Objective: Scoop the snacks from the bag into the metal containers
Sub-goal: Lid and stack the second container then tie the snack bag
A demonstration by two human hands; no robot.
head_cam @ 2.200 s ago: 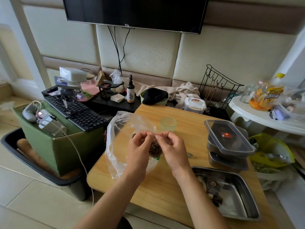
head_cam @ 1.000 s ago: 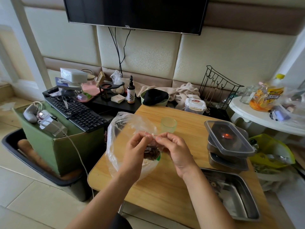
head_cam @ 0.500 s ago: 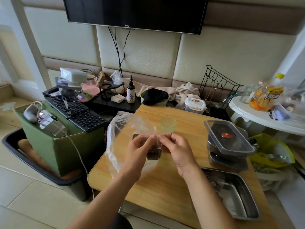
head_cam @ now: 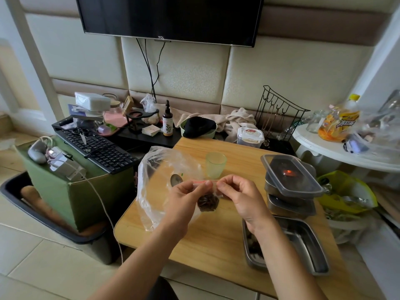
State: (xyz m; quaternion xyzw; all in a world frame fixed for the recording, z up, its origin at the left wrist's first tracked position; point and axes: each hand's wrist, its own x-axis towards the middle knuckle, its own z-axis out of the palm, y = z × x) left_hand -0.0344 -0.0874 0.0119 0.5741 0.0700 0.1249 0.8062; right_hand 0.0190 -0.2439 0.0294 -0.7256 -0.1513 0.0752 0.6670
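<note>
Snack bag [head_cam: 208, 202]: my left hand [head_cam: 186, 204] and right hand [head_cam: 244, 198] pinch its zip seal [head_cam: 204, 182]. I judge this the opening step; next, part the seal evenly.

The worktop [head_cam: 216, 245] is pale honey wood with a fine grain. Above it, the small bag [head_cam: 213, 187] is clear with a red seal strip, and the snacks [head_cam: 207, 203] inside are dark brown. On the worktop, the cup [head_cam: 215, 165] is translucent pale green and the metal container [head_cam: 307, 241] dull silver-grey; left of it, a black keyboard [head_cam: 101, 148] lies on a green box [head_cam: 86, 191].
</note>
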